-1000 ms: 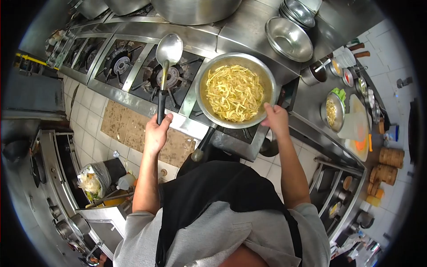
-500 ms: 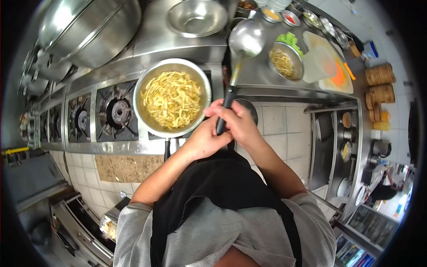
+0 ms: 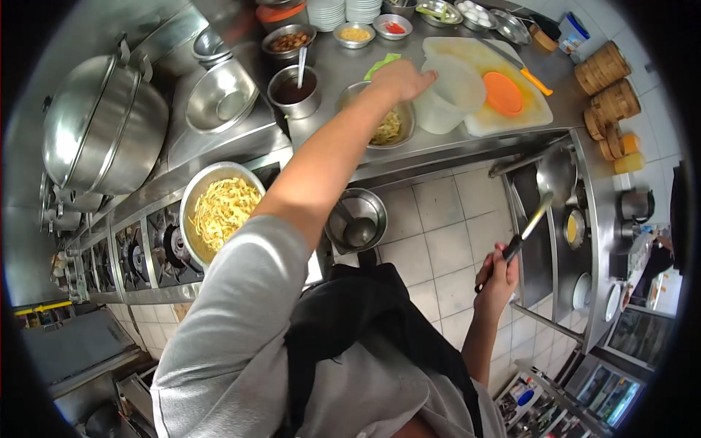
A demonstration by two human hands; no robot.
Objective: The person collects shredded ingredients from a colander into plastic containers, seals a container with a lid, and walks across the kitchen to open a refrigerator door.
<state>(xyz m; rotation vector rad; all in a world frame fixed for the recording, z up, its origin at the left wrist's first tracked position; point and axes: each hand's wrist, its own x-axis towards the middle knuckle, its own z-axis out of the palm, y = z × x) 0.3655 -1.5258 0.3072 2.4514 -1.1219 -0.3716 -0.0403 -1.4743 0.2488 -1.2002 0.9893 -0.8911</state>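
Right hand (image 3: 500,271): right of the frame, fingers clenched around the ladle's (image 3: 557,177) black handle.
Ladle: stiff, probably head-heavy; best held by the handle.
Left hand (image 3: 398,80): top centre, beside the plastic tub (image 3: 450,95); cannot tell if it grips.
Plastic tub: likely light, slippery (perhaps bendy); 1 hand at the rim should do.

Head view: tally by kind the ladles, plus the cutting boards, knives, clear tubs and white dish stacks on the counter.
Ladles: 2, held ladle in the right hand, resting ladle in a pan
Cutting board: 1
Knife: 1
Clear tub: 1
White dish stacks: 2
Total: 7
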